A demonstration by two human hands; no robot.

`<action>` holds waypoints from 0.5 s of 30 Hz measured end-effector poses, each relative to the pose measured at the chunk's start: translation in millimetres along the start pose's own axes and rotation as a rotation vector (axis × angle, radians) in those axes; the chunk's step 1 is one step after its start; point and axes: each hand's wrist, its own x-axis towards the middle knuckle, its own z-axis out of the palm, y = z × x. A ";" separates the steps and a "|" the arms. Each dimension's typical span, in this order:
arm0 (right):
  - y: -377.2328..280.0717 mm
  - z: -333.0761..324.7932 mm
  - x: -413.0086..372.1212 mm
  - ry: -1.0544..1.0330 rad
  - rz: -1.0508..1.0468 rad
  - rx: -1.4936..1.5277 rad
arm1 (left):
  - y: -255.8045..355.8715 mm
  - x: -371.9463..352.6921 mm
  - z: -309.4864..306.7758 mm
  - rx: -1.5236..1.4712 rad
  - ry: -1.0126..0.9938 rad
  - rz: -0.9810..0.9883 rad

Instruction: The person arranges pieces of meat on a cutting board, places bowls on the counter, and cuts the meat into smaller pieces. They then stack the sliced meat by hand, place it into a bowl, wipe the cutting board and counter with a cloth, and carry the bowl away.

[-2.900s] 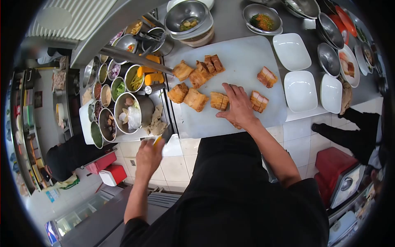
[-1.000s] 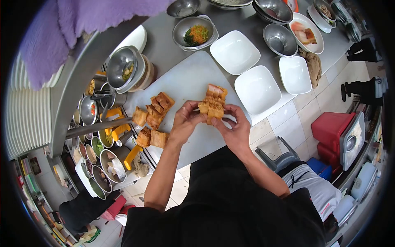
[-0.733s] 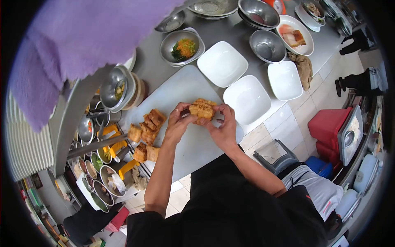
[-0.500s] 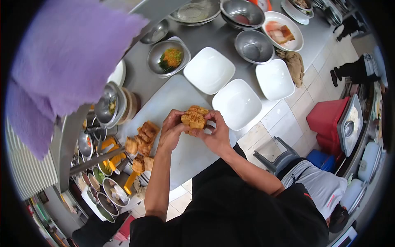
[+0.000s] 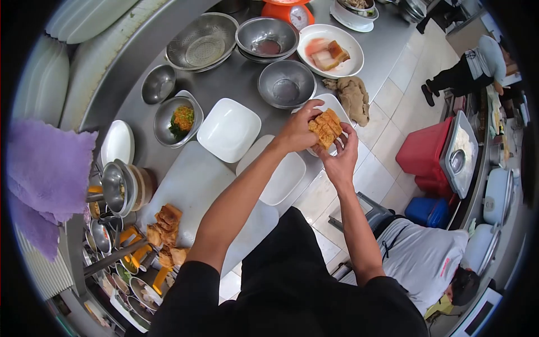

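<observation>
Both hands hold a golden-brown fried block [image 5: 325, 128], its top scored into chunks. My left hand [image 5: 303, 128] grips it from the left side, and my right hand [image 5: 341, 153] has its fingers closed around the right side and lower edge. The block is held over a square white bowl [image 5: 334, 105], which my hands partly cover. Under my left forearm lies a second square white bowl [image 5: 281, 178]; a third white bowl [image 5: 229, 130] stands farther left. More fried pieces [image 5: 166, 227] sit on the left edge of the white cutting board [image 5: 193, 177].
Steel bowls [image 5: 286, 84] and a colander [image 5: 202, 42] line the back of the counter, near an orange scale [image 5: 295, 14]. A white dish [image 5: 331, 50] holds a meat slab. A purple cloth [image 5: 50, 168] hangs at left. Another person [image 5: 415, 253] is at right, by red bins [image 5: 424, 151].
Both hands have carried the fried block from above the cutting board, away and to the right, over the rightmost white bowl. The head view has shifted too.
</observation>
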 end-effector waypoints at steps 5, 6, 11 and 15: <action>25.1 1.6 19.9 -0.025 -0.099 -0.376 | -27.7 23.2 7.7 0.414 0.049 0.053; 26.4 2.3 21.1 -0.027 -0.151 -0.417 | -35.0 26.2 8.9 0.468 0.060 0.122; 63.8 2.7 29.7 -0.074 -0.249 -0.314 | -34.5 27.6 12.9 0.585 0.060 0.376; 40.3 -3.4 21.1 -0.092 -0.280 -0.419 | -24.4 -6.3 20.0 0.731 0.303 0.492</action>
